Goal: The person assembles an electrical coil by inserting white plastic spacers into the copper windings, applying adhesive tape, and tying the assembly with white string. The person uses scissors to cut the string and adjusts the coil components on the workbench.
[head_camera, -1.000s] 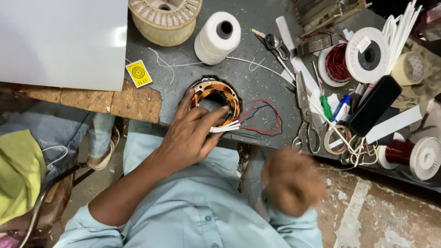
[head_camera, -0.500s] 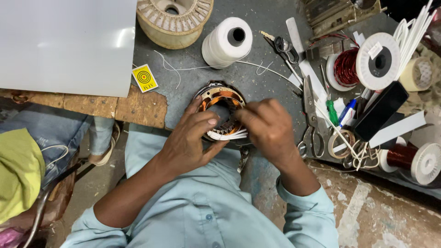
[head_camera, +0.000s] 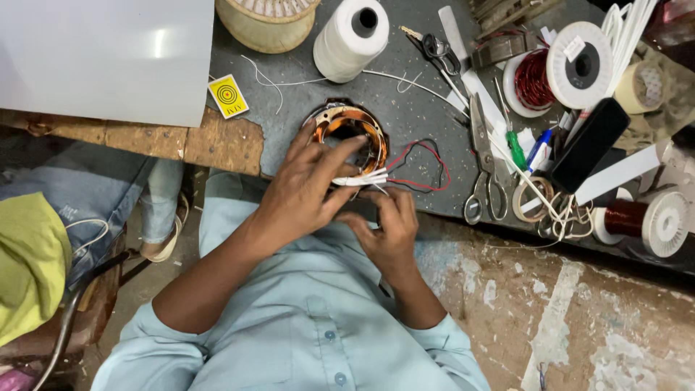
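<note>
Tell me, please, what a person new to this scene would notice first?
The eye goes first to the round copper-wound motor stator at the middle of the dark bench, where the left hand lies over it and the right hand works just below, near the white sleeved leads. Next come the big white thread cone above it and the scissors to the right, beside spools of red-brown wire.

stator (head_camera: 352, 130): near side hidden under left hand (head_camera: 308, 190)
straw-coloured spool (head_camera: 266, 22): beyond left hand, top cut off
right hand (head_camera: 387, 228): fingertips' grip unclear
</note>
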